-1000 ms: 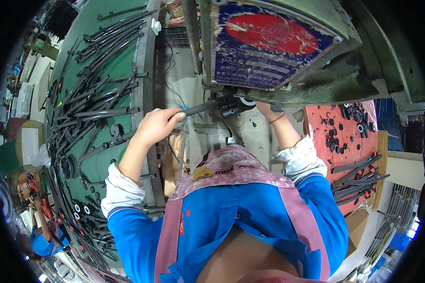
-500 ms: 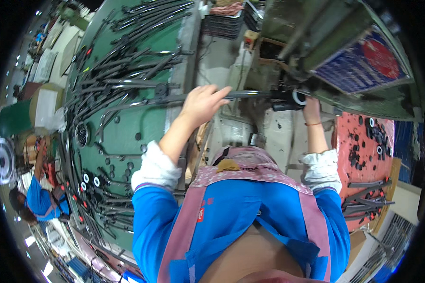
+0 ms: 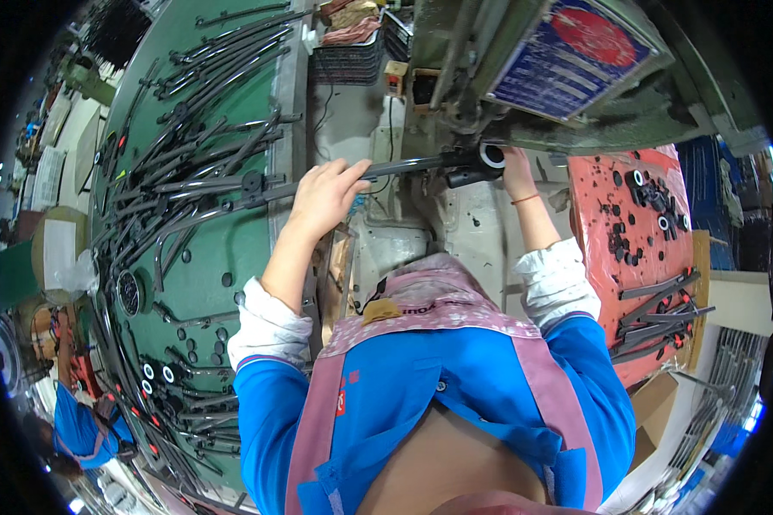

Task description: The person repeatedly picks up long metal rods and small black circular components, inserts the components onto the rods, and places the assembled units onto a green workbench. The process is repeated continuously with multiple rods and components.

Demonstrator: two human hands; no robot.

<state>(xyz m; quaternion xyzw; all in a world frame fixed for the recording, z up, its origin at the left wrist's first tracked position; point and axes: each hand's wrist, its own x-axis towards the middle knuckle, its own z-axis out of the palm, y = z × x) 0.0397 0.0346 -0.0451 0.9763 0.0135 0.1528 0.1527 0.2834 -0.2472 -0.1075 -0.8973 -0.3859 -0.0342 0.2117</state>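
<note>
My left hand (image 3: pixel 326 196) grips a long dark metal rod (image 3: pixel 404 166) that runs to the right, into a green press machine (image 3: pixel 498 112). My right hand (image 3: pixel 514 163) is up at the machine's working point, its fingers on a black-and-white ring fitting (image 3: pixel 491 155) at the rod's end. The fingertips are partly hidden by the machine. A pink apron over blue sleeves fills the lower part of the view.
A green table (image 3: pixel 232 249) on the left holds several black bent rods and small rings. A red surface (image 3: pixel 636 257) on the right carries black ring parts and short rods. A person in blue (image 3: pixel 77 421) is at the lower left. A black crate (image 3: pixel 352 60) sits behind.
My view has swung and the machine now sits further right. My left hand has slid along the rod; my right hand stays at the fitting under the machine.
</note>
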